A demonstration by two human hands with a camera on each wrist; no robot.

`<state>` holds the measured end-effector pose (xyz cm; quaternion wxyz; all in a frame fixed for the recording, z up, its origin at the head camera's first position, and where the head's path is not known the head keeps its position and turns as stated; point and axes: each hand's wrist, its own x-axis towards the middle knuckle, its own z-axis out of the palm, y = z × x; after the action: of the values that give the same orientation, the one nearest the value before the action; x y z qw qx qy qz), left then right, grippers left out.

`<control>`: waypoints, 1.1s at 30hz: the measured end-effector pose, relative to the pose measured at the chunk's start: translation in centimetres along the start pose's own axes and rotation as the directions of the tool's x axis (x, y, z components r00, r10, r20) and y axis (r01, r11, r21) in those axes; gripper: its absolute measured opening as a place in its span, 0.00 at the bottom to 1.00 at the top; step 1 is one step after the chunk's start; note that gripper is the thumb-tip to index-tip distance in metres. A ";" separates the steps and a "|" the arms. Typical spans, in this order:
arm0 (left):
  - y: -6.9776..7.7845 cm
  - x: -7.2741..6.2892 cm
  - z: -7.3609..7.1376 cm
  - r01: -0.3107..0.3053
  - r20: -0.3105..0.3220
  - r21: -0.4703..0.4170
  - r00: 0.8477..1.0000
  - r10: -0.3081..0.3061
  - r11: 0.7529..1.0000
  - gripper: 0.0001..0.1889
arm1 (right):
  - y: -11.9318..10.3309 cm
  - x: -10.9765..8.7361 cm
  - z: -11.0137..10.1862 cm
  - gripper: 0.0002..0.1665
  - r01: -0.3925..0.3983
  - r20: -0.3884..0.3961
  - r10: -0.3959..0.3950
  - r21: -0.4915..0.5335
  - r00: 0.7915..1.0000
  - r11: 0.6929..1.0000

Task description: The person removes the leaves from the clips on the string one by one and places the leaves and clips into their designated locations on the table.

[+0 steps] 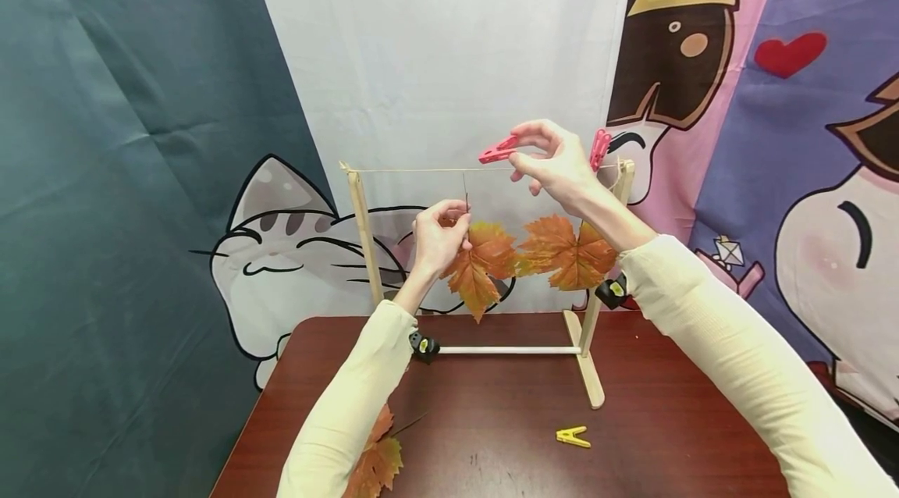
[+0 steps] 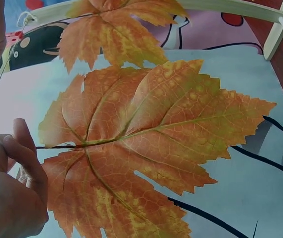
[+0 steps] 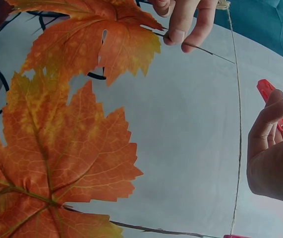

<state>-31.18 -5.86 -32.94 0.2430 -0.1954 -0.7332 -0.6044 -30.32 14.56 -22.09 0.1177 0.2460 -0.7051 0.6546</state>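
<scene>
My left hand [image 1: 438, 239] pinches the stem of an orange-and-yellow artificial maple leaf [image 1: 480, 272], which hangs just below a thin string [image 1: 414, 170]. In the right wrist view, the top of the stem [image 3: 215, 54] reaches the string. Above the line, my right hand [image 1: 555, 164] holds a pink clothespin [image 1: 497, 151] between thumb and fingers, its nose pointing left. A second maple leaf [image 1: 569, 252] hangs to the right, its stem [image 3: 156, 230] leading to another pink clothespin [image 1: 600, 148] on the string near the right post.
The string spans a wooden stand with a left post [image 1: 364, 232], a right foot [image 1: 584, 361] and a white crossbar [image 1: 506, 350]. On the brown table [image 1: 485, 420] lie a yellow clothespin [image 1: 573, 437] and another leaf [image 1: 379, 463], partly behind my left sleeve. A printed cloth [image 1: 449, 37] hangs behind.
</scene>
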 end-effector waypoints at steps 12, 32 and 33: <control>-0.3 -0.7 -0.5 -0.023 -0.034 0.050 0.999 0.025 0.999 0.07 | 0.3 -0.7 -0.7 0.21 -0.004 0.013 0.004 0.026 1.000 1.000; -0.6 -1.5 -1.4 -0.004 -0.039 0.083 0.999 0.007 0.997 0.09 | 0.8 -1.5 -1.3 0.20 0.006 0.031 -0.007 0.039 0.999 0.999; -0.5 -1.5 -1.4 -0.004 -0.036 0.084 0.999 0.007 0.996 0.09 | 0.9 -1.6 -1.4 0.20 0.006 0.033 -0.008 0.039 0.999 0.999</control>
<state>-30.11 -7.36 -34.04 0.2661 -0.1759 -0.7528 -0.5758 -29.65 16.25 -23.44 0.1036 0.2615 -0.6932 0.6636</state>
